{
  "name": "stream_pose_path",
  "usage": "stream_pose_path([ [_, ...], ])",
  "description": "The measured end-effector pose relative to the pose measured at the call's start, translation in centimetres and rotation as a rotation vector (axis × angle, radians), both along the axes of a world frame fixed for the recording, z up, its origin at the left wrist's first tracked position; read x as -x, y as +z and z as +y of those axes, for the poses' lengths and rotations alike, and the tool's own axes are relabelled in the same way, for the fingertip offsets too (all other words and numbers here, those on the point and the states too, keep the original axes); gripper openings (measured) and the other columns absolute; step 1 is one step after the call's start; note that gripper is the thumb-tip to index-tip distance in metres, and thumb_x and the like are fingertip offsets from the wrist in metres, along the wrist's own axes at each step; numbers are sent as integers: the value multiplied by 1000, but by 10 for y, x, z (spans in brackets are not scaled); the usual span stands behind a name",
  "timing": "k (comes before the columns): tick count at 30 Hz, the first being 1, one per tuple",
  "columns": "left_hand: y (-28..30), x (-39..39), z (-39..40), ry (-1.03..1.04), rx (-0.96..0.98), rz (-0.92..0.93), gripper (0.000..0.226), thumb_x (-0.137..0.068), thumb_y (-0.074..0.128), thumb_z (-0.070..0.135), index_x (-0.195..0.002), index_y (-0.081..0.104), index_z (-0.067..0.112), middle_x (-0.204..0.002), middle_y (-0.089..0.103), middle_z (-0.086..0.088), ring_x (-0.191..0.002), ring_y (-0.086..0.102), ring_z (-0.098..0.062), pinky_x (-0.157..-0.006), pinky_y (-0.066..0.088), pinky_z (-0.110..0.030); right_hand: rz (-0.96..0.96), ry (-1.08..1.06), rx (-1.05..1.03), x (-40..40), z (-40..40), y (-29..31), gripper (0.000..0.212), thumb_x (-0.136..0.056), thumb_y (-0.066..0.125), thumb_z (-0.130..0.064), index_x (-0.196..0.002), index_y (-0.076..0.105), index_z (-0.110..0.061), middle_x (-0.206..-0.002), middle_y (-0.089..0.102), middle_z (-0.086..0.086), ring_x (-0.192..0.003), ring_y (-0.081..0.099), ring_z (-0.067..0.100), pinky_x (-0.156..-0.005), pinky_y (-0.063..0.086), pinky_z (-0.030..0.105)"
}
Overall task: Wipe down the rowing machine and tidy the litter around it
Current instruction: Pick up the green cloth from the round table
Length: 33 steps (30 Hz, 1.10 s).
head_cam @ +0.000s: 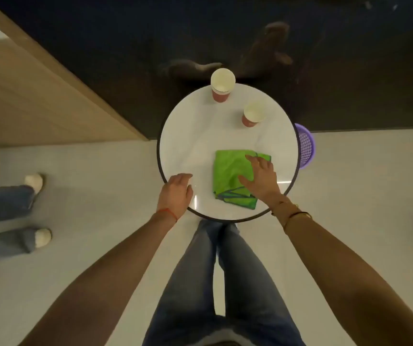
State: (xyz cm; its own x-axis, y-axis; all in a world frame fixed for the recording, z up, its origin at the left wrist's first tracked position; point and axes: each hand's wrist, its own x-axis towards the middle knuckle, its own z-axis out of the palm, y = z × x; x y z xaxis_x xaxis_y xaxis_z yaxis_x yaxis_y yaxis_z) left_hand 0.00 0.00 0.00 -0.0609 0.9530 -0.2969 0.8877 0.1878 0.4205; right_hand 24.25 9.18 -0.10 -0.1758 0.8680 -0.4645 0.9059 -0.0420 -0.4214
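legs (215, 283): wearer's own, in blue jeans, straight below the camera, knees at the table's near edge
bystander (13, 213): far left on the pale floor, only jeans and two light shoes show, well apart from the table
left hand (176, 189): at the near-left edge of the table, palm down, fingers loosely curled and close together, gripping nothing; red thread on the wrist
table (188, 136): round, white top, thin dark rim, standing where the pale floor meets a dark glossy wall
cloth (228, 171): green, folded to a rough square with dark edging, flat on the near-right part of the table top
right hand (260, 177): lying flat on the cloth's right half, fingers straight and spread, thumb out toward the cloth's middle; thin bangles on the wrist
far cup (222, 84): paper, red outside, white inside, upright at the table's far edge, looks empty
right cup (253, 114): same kind, upright near the far-right edge, apart from the far cup and the cloth
basket (306, 146): purple perforated plastic, on the floor just beyond the table's right edge, partly hidden by the rim
rowing machine: can't tell where, none in this view
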Motion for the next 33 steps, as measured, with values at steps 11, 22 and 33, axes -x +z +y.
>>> stream_pose_path([
  [11, -103, -18, -28, -119, -95, 217, 46, -87, 45, 20, -132, 52, 11, -140, 49, -9, -126, 50, -28, -103, 45, -38, -114, 75, -222, 3, -22, -101, 94, -68, 64, -64, -146, 32, -22, -154, 28, 10, -135, 30, 40, -109, 29, 53],
  [22, -39, -31, -29, 1, 283, -93, 37, -94, 40, 21, -124, 57, 11, -121, 61, -11, -112, 57, -29, -94, 49, -40, 28, -148, 22, -9, -61, -44, 57, -79, 66, -27, -130, 45, -15, -117, 54, 13, -99, 58, 36, -76, 51, 42],
  [33, 46, -48, -82, 131, 589, -267, 29, -97, 45, 24, -103, 67, 6, -108, 69, -16, -101, 65, -33, -97, 50, -42, 167, -804, 65, -137, -234, 66, 50, -77, 72, -28, -123, 55, -18, -108, 69, 13, -99, 63, 36, -87, 52, 42],
])
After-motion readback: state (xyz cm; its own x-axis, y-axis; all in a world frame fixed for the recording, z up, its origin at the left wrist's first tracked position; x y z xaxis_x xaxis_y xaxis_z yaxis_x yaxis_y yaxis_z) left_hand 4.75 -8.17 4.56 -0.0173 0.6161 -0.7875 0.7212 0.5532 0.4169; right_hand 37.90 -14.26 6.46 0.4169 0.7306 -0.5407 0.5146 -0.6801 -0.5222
